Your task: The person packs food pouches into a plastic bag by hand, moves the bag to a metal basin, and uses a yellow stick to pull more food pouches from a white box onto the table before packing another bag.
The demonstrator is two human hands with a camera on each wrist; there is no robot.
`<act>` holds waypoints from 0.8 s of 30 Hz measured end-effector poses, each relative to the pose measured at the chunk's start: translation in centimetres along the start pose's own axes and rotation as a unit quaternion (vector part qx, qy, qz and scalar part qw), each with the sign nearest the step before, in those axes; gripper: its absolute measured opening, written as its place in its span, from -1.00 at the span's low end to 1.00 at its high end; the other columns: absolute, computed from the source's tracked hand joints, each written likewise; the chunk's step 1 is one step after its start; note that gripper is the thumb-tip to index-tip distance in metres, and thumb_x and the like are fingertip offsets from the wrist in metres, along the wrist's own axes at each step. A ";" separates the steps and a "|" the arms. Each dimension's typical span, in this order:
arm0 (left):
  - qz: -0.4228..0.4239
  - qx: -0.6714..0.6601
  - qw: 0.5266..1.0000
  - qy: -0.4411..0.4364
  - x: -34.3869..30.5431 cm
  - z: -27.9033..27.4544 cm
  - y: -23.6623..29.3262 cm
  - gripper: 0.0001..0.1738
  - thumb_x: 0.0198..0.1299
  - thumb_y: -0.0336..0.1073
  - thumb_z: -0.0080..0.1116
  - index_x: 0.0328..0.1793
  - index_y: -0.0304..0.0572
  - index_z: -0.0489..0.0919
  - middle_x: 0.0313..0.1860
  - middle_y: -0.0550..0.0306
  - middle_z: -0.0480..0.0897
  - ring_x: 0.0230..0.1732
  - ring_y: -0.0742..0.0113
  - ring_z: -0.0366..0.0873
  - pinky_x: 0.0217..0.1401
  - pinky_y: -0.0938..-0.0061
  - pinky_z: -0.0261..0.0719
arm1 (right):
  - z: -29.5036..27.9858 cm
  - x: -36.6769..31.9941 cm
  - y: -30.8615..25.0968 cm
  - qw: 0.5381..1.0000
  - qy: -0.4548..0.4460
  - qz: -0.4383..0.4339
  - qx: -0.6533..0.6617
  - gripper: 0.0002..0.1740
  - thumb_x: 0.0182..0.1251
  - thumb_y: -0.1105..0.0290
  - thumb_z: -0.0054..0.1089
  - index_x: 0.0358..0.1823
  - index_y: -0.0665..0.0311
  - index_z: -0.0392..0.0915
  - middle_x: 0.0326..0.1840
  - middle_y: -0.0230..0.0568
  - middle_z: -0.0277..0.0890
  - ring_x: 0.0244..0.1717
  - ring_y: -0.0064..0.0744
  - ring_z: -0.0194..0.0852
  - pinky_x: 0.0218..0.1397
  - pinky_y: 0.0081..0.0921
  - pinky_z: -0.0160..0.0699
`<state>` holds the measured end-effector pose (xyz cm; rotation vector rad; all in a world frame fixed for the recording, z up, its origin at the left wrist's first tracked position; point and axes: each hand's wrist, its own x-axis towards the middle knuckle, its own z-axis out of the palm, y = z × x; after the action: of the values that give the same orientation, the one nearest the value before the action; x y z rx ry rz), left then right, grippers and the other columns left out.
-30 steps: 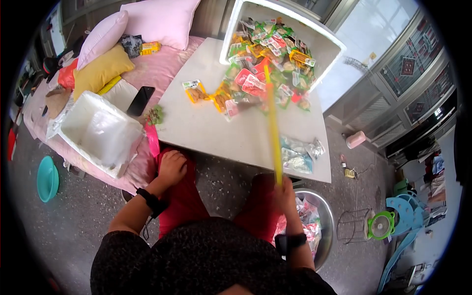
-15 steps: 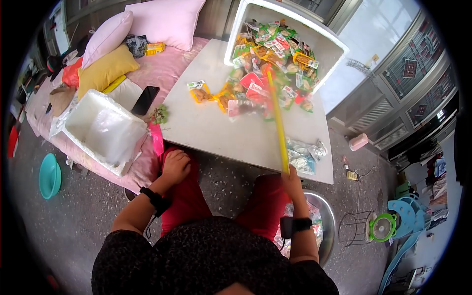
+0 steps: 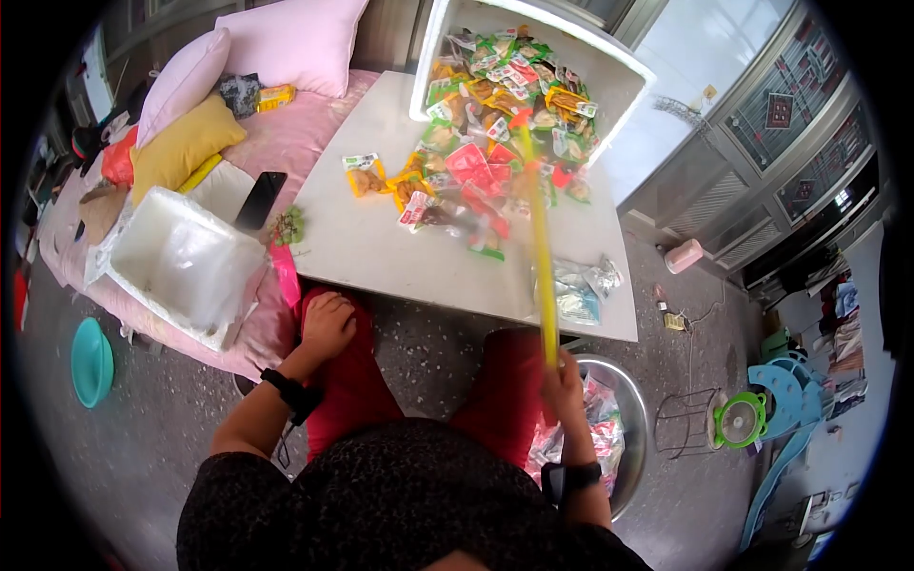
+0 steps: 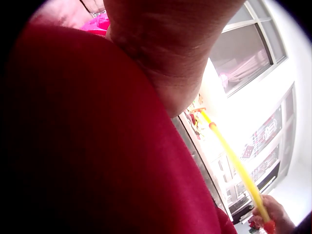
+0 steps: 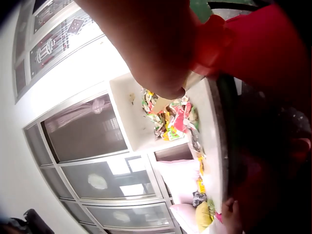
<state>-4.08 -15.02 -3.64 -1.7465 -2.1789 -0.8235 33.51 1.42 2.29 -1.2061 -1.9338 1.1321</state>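
My right hand (image 3: 564, 385) grips the lower end of a long yellow stick (image 3: 541, 257) with red parts near its far tip. The stick slants up over the table to a heap of small snack packets (image 3: 514, 71), in green, yellow and red wrappers. In the left wrist view, the yellow stick (image 4: 236, 163) shows a red end below the right hand (image 4: 275, 212). The heap spills from a white foam box (image 3: 619, 71) lying open toward me. Several packets lie loose nearer me, among them a yellow packet (image 3: 364, 175). My left hand (image 3: 328, 322) rests on my left thigh, fingers relaxed.
Silvery-blue packages (image 3: 576, 290) lie at the table's (image 3: 381, 252) right front. A metal basin (image 3: 636, 428) of packets stands by my right leg. At left, a second foam box (image 3: 181, 262) and a black phone (image 3: 261, 200) lie on the pink-covered bed (image 3: 300, 105).
The stick's far end has swept about over the packets. Several packets now lie closer to the table's front, including a green-edged one. My left hand stays on the thigh.
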 end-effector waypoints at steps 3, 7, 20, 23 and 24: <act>0.004 -0.003 1.000 -0.003 0.0 0.2 0.0 -0.83 -0.24 -0.32 0.08 -0.42 -0.12 0.48 -0.28 0.17 0.50 -0.04 0.20 0.34 0.02 0.29 0.22 | -0.6 5.2 -2.2 0.999 0.028 0.009 0.025 -0.56 0.14 0.39 -0.04 0.07 0.29 0.17 -0.61 -0.33 0.30 -0.68 -0.59 0.28 -0.71 -0.64 0.23; 0.009 -0.010 1.000 -0.001 0.2 -0.2 0.1 -0.82 -0.25 -0.32 0.08 -0.42 -0.13 0.48 -0.29 0.17 0.50 -0.05 0.20 0.34 0.01 0.29 0.22 | -1.4 13.9 -4.0 0.996 0.075 -0.029 0.038 -0.55 0.12 0.39 -0.04 0.06 0.34 0.15 -0.49 -0.18 0.34 -0.70 -0.50 0.31 -0.70 -0.57 0.35; -0.001 -0.005 1.000 -0.004 0.1 -0.6 0.1 -0.81 -0.27 -0.32 0.09 -0.42 -0.13 0.48 -0.28 0.15 0.50 -0.05 0.18 0.35 0.00 0.29 0.24 | 3.0 13.5 -1.3 0.997 0.012 0.041 0.065 -0.56 0.14 0.36 -0.13 0.05 0.30 0.09 -0.48 -0.15 0.35 -0.72 -0.43 0.35 -0.68 -0.51 0.37; 0.004 -0.001 1.000 -0.001 0.1 -0.5 0.1 -0.80 -0.27 -0.32 0.09 -0.41 -0.13 0.48 -0.28 0.16 0.50 -0.06 0.18 0.35 0.00 0.30 0.24 | 2.8 8.6 -1.3 0.998 -0.025 0.056 0.033 -0.57 0.14 0.37 -0.12 0.04 0.31 0.10 -0.49 -0.19 0.34 -0.72 -0.48 0.32 -0.69 -0.55 0.34; 0.005 0.001 1.000 -0.003 0.1 -0.5 0.2 -0.80 -0.27 -0.32 0.09 -0.41 -0.13 0.48 -0.28 0.16 0.50 -0.06 0.19 0.35 0.00 0.30 0.24 | 2.7 7.2 -1.0 0.997 -0.039 0.062 0.027 -0.58 0.14 0.38 -0.12 0.04 0.31 0.10 -0.48 -0.21 0.34 -0.71 -0.50 0.32 -0.69 -0.56 0.33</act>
<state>-4.04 -15.19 -3.10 -1.7594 -2.1714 -0.8157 27.87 6.80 2.18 -1.2860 -1.8942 1.3042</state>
